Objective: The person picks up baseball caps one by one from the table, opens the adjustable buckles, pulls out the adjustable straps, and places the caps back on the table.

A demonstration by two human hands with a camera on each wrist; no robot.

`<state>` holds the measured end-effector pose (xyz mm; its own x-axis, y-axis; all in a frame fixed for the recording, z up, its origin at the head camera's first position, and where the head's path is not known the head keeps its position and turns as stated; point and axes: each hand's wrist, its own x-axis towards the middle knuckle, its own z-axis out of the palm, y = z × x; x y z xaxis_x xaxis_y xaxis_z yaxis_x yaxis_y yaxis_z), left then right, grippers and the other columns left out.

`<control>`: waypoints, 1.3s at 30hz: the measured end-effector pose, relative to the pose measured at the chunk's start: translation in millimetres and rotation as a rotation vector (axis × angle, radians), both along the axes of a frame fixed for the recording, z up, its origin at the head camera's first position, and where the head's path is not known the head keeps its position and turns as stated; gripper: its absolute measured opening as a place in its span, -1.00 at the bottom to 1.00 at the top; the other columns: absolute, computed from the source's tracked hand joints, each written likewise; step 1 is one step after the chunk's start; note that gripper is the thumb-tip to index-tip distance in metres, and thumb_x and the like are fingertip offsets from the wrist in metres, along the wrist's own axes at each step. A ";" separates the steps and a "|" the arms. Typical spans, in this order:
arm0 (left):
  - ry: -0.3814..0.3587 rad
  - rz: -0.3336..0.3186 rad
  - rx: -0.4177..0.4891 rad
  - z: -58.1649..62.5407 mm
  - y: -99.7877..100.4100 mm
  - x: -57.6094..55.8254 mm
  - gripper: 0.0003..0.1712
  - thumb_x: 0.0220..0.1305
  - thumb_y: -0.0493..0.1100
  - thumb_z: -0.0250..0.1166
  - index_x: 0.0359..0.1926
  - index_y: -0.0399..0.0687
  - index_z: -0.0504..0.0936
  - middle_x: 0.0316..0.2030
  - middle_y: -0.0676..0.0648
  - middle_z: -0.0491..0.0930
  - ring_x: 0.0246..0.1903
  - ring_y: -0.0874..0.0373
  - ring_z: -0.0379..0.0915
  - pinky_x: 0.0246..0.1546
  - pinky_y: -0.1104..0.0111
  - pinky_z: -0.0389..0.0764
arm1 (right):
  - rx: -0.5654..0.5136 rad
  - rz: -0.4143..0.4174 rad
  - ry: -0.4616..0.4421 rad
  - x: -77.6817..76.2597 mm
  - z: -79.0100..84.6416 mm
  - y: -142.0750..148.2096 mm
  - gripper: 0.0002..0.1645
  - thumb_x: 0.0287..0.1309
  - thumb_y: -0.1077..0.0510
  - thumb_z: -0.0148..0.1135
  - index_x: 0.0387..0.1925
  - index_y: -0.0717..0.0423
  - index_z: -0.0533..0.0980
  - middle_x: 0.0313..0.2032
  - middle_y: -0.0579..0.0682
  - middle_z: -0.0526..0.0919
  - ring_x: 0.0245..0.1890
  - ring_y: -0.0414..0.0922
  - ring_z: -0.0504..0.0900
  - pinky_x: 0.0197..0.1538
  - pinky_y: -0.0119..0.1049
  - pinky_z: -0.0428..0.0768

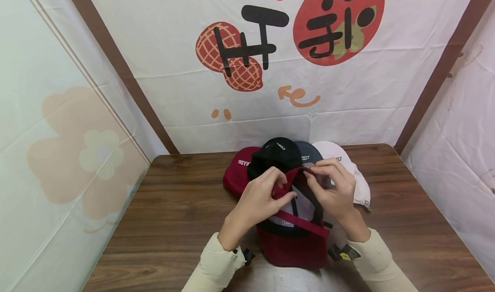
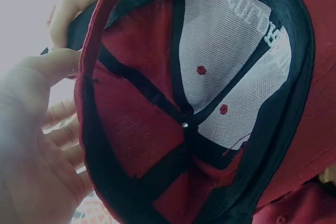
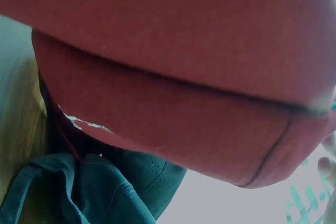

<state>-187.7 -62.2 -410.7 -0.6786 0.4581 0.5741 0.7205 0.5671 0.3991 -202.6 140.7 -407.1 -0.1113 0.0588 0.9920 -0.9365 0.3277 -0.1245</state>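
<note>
A dark red baseball cap (image 1: 292,247) is turned with its inside facing me and its brim toward the near table edge. White mesh panels (image 2: 223,51) and black seam tape line its crown. My left hand (image 1: 259,197) holds the cap's left edge between thumb and fingers. On the other side, my right hand (image 1: 336,189) pinches the far edge near its top. A narrow red strap (image 1: 301,222) crosses the cap opening below both hands. The right wrist view is mostly filled by the cap's red outer fabric (image 3: 173,40); the right fingertips barely show there.
Behind the held cap, several caps lie in an overlapping fan: another red cap (image 1: 236,171), a black cap (image 1: 276,154), a dark grey-blue cap (image 1: 308,151) and a white cap (image 1: 357,182). They rest on a brown wooden table (image 1: 174,210) before a printed white cloth wall (image 1: 174,90).
</note>
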 end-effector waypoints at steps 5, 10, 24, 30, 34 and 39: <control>0.011 0.006 0.010 -1.0 1.5 -1.8 -0.70 0.15 -0.03 0.41 -0.17 0.07 0.50 -0.33 0.14 0.49 -0.36 0.39 0.40 -0.38 0.61 0.51 | 0.010 0.018 0.013 1.0 1.4 -1.1 -0.71 0.13 0.19 0.36 -0.49 0.41 0.61 -0.51 0.22 0.59 -0.68 -0.15 0.34 -0.62 -0.40 0.33; 0.012 -0.021 0.044 -0.6 0.5 -2.9 -0.82 0.20 -0.15 0.34 -0.23 0.05 0.50 -0.37 0.11 0.49 -0.41 0.36 0.39 -0.41 0.62 0.50 | 0.013 0.041 0.014 0.6 0.8 -0.7 -0.74 0.11 0.22 0.37 -0.47 0.41 0.62 -0.50 0.20 0.60 -0.67 -0.16 0.34 -0.61 -0.41 0.32; 0.137 -0.017 0.278 8.8 -11.3 -6.9 -0.92 0.23 -0.26 0.27 -0.35 -0.01 0.52 -0.49 0.05 0.50 -0.54 0.30 0.39 -0.55 0.48 0.53 | 0.101 0.103 -0.032 -5.1 -6.2 2.5 -0.78 0.10 0.23 0.37 -0.38 0.38 0.61 -0.46 0.10 0.61 -0.62 -0.17 0.36 -0.57 -0.41 0.33; 0.166 0.048 0.366 14.5 -19.6 -8.5 -0.92 0.23 -0.26 0.26 -0.39 -0.01 0.54 -0.54 0.06 0.53 -0.58 0.27 0.40 -0.59 0.39 0.53 | 0.195 0.158 -0.096 -7.6 -11.5 2.7 -0.79 0.05 0.27 0.40 -0.29 0.34 0.62 -0.50 -0.02 0.55 -0.64 -0.23 0.37 -0.58 -0.48 0.34; 0.180 0.079 0.398 17.2 -24.3 -9.0 -0.91 0.23 -0.27 0.25 -0.40 -0.02 0.56 -0.54 0.06 0.54 -0.56 0.25 0.41 -0.59 0.38 0.49 | 0.246 0.169 -0.149 -9.1 -16.4 3.9 -0.76 0.00 0.31 0.42 -0.23 0.28 0.62 -0.47 -0.06 0.55 -0.64 -0.26 0.39 -0.59 -0.52 0.36; 0.188 0.089 0.424 17.9 -28.0 -9.6 -0.91 0.24 -0.26 0.26 -0.40 -0.01 0.57 -0.52 0.06 0.53 -0.51 0.25 0.41 -0.57 0.40 0.44 | 0.300 0.160 -0.201 -11.4 -22.0 4.0 -0.65 -0.11 0.37 0.45 -0.19 0.20 0.62 -0.38 -0.05 0.62 -0.59 -0.26 0.42 -0.56 -0.51 0.38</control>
<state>-197.4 -90.2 -392.7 -0.5704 0.1013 0.8151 0.7589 0.4446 0.4758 -214.0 144.7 -429.1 -0.2896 -0.2649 0.9198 -0.9454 0.2290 -0.2318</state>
